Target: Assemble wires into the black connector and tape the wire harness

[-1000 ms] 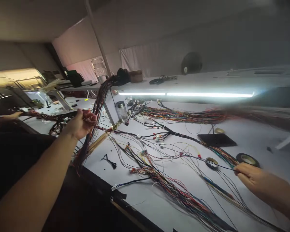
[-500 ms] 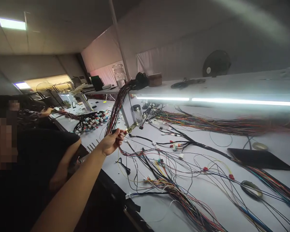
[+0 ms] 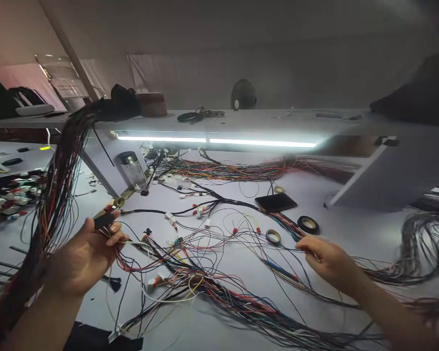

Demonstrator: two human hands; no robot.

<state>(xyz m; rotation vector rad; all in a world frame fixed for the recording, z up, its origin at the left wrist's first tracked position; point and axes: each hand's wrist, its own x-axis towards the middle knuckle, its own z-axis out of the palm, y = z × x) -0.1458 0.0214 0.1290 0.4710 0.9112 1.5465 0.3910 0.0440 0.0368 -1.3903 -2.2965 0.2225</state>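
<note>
My left hand (image 3: pixel 84 258) is closed around a black connector (image 3: pixel 105 222) with several thin wires running out of it. Those wires trail right, into a loose tangle over the white table (image 3: pixel 212 334). At the right, my right hand (image 3: pixel 331 263) pinches a thin dark wire (image 3: pixel 290 249) between thumb and fingertips. Between the hands lies a wire harness (image 3: pixel 237 304) of many coloured strands, with white and red connectors among them. Behind it stretches a black-taped branched harness (image 3: pixel 237 201). A thick wire bundle (image 3: pixel 58 180) hangs from the shelf beside my left forearm.
A glass jar (image 3: pixel 133 170) stands by the shelf's left support. Tape rolls (image 3: pixel 308 224) and a black phone-like slab (image 3: pixel 276 202) lie mid-right. Grey wires (image 3: pixel 420 248) are heaped at the right. Above runs a shelf (image 3: pixel 278 116) with a lit tube; metal pins (image 3: pixel 5 264) stick out at left.
My view has swung right, and the person at the left is out of sight. My right hand now shows, pinching a wire. My left hand still holds the black connector.
</note>
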